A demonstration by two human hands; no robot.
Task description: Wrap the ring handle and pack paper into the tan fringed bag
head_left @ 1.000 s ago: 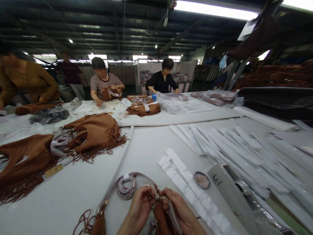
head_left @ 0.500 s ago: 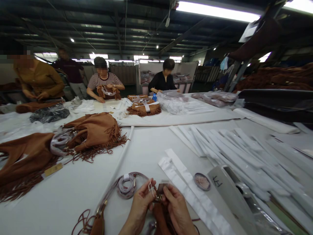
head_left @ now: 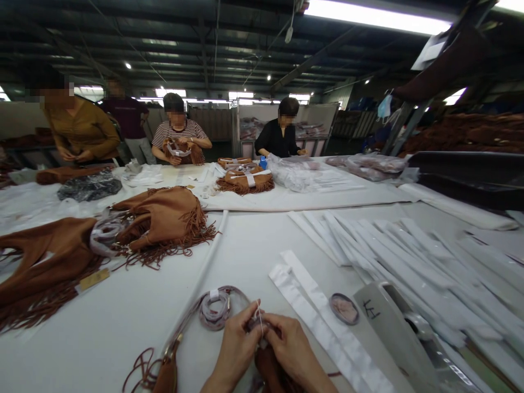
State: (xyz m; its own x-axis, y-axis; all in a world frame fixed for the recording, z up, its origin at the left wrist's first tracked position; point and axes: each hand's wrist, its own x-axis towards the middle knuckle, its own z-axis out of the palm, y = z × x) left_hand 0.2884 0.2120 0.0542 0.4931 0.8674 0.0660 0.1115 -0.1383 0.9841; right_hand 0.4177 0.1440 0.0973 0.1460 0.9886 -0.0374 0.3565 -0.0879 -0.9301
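Both hands meet low in the middle of the head view, over brown suede (head_left: pixel 268 364). My left hand (head_left: pixel 239 341) is closed, with a thin white string (head_left: pixel 259 315) pinched between thumb and forefinger. My right hand (head_left: pixel 292 344) is closed beside it, its fingertips at the lower part of the string; what they grip is hidden. To the left lies a coiled strap (head_left: pixel 214 310) in cloudy wrap, held by a white band. A brown suede piece with a metal fitting (head_left: pixel 167 371) and loose thin cords lies at the lower left.
Fringed brown bags (head_left: pixel 164 218) lie on the white table (head_left: pixel 159 295) at left. Long white strips (head_left: pixel 368 240) spread over the right, near a grey plastic holder (head_left: pixel 380 316) and a small round dish (head_left: pixel 344 308). Co-workers (head_left: pixel 180 131) work across the table.
The flat brown piece that showed in my right fingers is now out of sight. My right hand has closed in against my left, at the string. The view has shifted slightly.
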